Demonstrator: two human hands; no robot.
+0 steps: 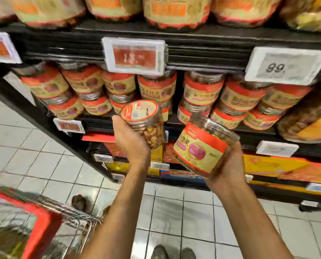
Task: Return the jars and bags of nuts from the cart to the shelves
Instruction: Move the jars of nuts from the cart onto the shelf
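As shelf (202, 58) looms | left hand (131, 142) grips lid-up jar (146, 126) | right hand (229, 165) grips tilted jar (200, 148)

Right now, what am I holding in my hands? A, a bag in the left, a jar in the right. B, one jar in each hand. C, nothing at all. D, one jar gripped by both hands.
B: the left hand grips one jar of nuts and the right hand holds a second jar.
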